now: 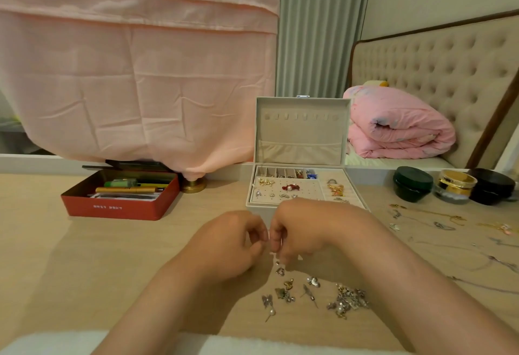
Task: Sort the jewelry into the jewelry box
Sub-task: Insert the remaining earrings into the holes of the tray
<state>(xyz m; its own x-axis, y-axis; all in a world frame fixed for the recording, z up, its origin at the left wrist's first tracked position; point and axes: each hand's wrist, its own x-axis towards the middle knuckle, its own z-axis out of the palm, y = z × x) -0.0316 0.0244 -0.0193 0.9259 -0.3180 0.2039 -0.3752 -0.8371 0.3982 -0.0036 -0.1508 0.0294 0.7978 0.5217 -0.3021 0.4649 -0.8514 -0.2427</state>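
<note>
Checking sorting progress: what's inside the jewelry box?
Gold studs, a red piece and silver earrings on the holed panel; gold pieces at right. Right hand covers the front edge.

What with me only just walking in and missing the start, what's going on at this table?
A person is sorting jewelry. The left hand and right hand meet over the table, fingers curled, pinching a small piece too tiny to identify. Behind them the jewelry box stands open, with several pieces already in its tray. A pile of loose earrings lies nearer the person, and chains lie to the right.
</note>
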